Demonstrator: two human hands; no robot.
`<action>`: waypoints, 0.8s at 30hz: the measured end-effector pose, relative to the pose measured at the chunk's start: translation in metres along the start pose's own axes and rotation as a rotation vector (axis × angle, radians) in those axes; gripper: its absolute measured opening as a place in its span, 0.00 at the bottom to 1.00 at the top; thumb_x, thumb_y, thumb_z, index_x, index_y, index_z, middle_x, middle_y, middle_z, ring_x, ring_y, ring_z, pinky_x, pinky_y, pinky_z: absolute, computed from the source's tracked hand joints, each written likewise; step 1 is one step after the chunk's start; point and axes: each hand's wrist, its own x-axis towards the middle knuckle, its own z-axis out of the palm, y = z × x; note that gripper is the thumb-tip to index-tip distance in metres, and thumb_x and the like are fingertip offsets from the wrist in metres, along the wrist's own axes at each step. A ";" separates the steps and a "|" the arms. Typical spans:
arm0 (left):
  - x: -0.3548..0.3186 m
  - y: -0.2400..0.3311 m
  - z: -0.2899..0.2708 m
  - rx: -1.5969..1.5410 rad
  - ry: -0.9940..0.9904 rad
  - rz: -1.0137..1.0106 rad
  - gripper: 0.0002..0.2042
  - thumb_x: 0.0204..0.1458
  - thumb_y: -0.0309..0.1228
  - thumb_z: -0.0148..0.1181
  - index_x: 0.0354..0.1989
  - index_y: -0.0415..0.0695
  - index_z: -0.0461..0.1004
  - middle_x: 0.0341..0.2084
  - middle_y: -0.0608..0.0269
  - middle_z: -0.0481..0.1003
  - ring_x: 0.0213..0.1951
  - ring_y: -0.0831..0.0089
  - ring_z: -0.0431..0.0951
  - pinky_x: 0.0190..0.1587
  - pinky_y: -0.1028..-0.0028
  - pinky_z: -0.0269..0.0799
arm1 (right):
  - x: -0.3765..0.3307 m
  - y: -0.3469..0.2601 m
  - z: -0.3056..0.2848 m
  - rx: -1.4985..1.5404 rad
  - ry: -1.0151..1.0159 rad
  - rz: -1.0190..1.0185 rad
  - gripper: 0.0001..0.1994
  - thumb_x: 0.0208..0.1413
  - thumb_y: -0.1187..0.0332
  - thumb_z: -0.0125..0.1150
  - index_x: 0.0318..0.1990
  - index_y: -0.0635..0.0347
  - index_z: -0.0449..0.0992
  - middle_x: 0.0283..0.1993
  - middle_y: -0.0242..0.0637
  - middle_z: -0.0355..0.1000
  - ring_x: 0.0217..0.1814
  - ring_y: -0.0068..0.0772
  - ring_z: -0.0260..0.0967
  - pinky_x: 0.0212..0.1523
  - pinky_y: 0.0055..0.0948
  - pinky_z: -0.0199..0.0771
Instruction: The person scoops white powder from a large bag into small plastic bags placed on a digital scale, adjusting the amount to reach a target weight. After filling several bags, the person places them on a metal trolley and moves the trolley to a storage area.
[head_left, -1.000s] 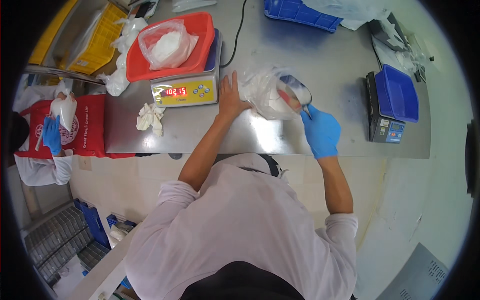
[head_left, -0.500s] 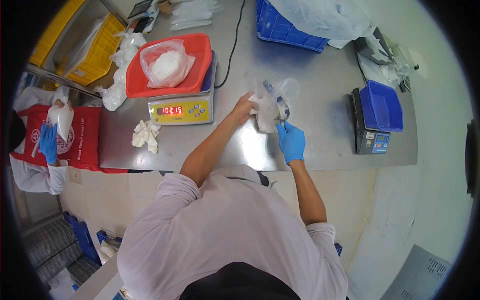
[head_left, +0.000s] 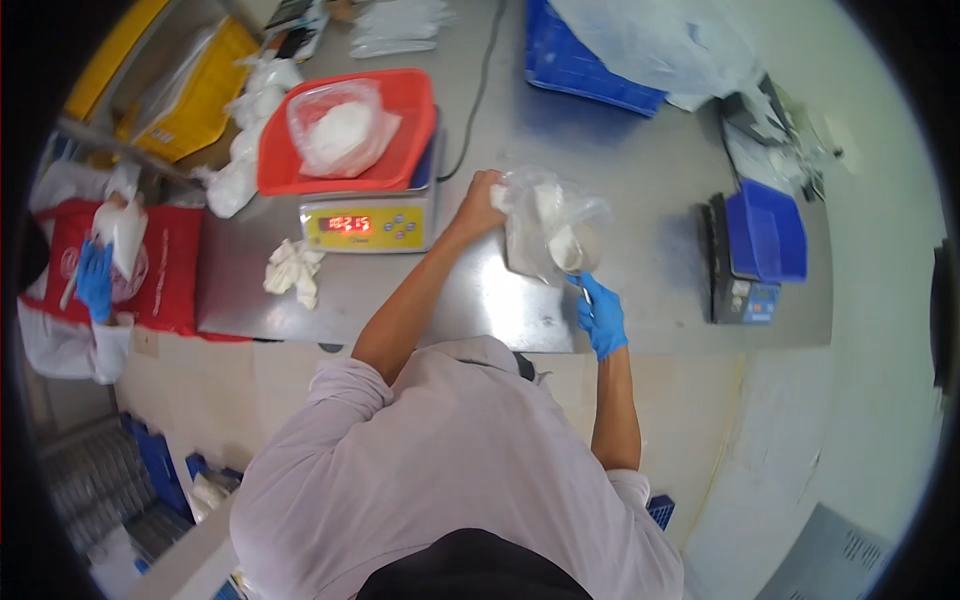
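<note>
While the left hand [head_left: 480,200] pinches the gathered top of a clear plastic bag [head_left: 545,225], its bare fingers closed on the film, the bag's mouth stands up off the bench [head_left: 620,170] and faces the other hand, probably so that it stays open for filling. The right hand [head_left: 602,315], in a blue glove, has its fingers wrapped around the handle of a small scoop [head_left: 570,248], whose bowl sits inside the bag's mouth and carries white powder; gripping the handle at its far end keeps the glove out of the film. The bag rests on the steel bench just right of a scale [head_left: 370,222] with a lit red display. On that scale sits a red tray [head_left: 415,100] holding another bag of white powder [head_left: 340,128], so the weighing spot lies within easy reach of the bag. A crumpled white cloth [head_left: 292,272] lies just left of and below the scale. Well right of the scale stands a second, smaller scale with a blue tray [head_left: 765,230], and behind, to the right, a blue crate [head_left: 580,60] under loose plastic. Far left of the scale, off the bench, another person's blue-gloved hand [head_left: 95,280] works over a red sack [head_left: 170,265].
</note>
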 end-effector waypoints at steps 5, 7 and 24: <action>-0.022 -0.006 0.001 0.461 0.076 0.113 0.29 0.31 0.14 0.59 0.50 0.40 0.68 0.46 0.43 0.66 0.53 0.46 0.65 0.59 0.59 0.63 | -0.005 0.013 -0.009 0.023 -0.128 -0.009 0.20 0.66 0.54 0.46 0.50 0.62 0.75 0.12 0.19 0.45 0.09 0.14 0.39 0.10 0.19 0.39; -0.034 -0.004 -0.003 0.450 0.073 0.063 0.29 0.33 0.15 0.58 0.51 0.41 0.68 0.47 0.44 0.65 0.52 0.47 0.65 0.57 0.59 0.64 | -0.017 0.020 -0.012 0.004 -0.155 -0.004 0.21 0.66 0.54 0.46 0.50 0.63 0.75 0.12 0.20 0.46 0.09 0.14 0.39 0.10 0.20 0.38; -0.081 0.036 -0.060 0.045 0.081 -0.219 0.22 0.47 0.22 0.58 0.55 0.42 0.70 0.39 0.56 0.75 0.40 0.68 0.76 0.43 0.71 0.71 | -0.125 -0.089 -0.085 -0.227 0.000 -0.024 0.13 0.61 0.63 0.56 0.35 0.66 0.78 0.12 0.23 0.57 0.10 0.14 0.48 0.10 0.19 0.41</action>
